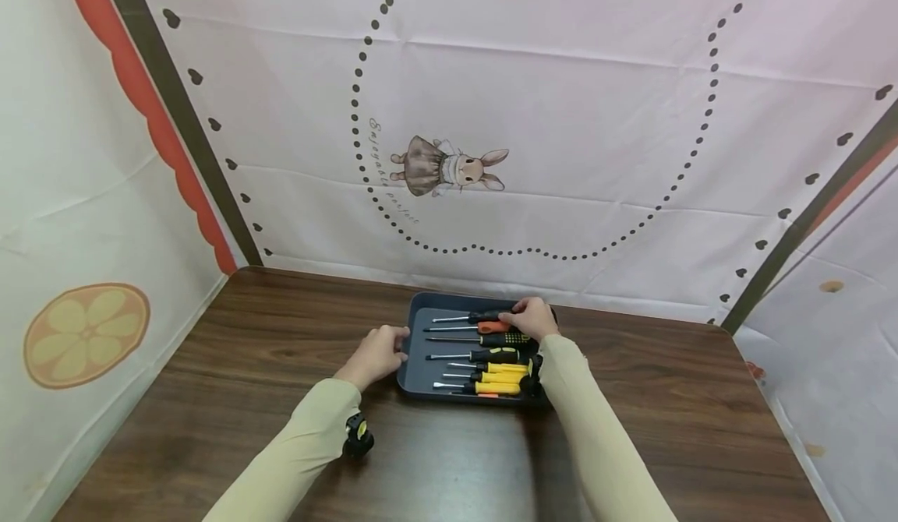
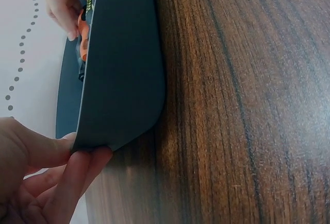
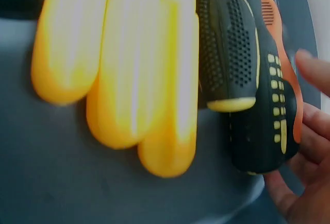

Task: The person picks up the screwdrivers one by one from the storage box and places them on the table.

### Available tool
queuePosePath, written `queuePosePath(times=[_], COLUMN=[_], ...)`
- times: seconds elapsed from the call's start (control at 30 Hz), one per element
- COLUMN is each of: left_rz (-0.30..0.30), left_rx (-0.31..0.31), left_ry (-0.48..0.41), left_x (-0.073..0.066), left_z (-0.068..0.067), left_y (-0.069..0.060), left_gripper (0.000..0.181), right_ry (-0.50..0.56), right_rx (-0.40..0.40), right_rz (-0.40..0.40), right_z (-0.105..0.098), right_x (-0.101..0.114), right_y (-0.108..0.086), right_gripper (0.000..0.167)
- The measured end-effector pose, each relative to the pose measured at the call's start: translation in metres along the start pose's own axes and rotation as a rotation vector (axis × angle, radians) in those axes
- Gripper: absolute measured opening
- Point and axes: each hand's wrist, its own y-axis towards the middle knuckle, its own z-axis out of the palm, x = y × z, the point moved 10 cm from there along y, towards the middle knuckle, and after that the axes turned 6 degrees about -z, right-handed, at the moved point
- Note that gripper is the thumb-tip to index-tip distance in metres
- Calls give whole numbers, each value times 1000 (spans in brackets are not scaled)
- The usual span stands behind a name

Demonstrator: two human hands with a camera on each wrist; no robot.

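Observation:
A dark grey tray (image 1: 415,378) holds several screwdrivers lying side by side, handles to the right. My left hand (image 1: 375,356) is at the tray's left end; in the left wrist view this hand (image 2: 49,170) pinches the rim (image 2: 82,126) between thumb and fingers. Over the far right part is my right hand (image 1: 531,318), by the black handle (image 1: 484,317) and the orange one (image 1: 493,326). The right wrist view has its fingers (image 3: 312,126) apart beside the orange handle (image 3: 273,15) and a black-yellow handle (image 3: 258,131); whether they grip one is unclear.
Yellow handles (image 3: 134,54) lie along the near side of the tray. The tray stands on a brown wooden table (image 1: 281,335), near its far edge. A printed white cloth (image 1: 561,132) hangs behind, with more cloth at both sides.

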Motion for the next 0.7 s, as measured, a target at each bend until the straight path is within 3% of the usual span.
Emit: queuePosePath(times=[0.2, 0.7], left_rz=[-19, -22], left_rx=[11, 20], left_ry=[18, 37], left_x=[0, -2], left_z=[-1, 1], left_y=[-2, 0], left_gripper=[44, 45], right_ry=[-24, 73], right_rx=[-63, -160], right_rz=[40, 133], right_z=[-2, -3], right_x=[1, -3], right_y=[-1, -4], right_gripper=[30, 24])
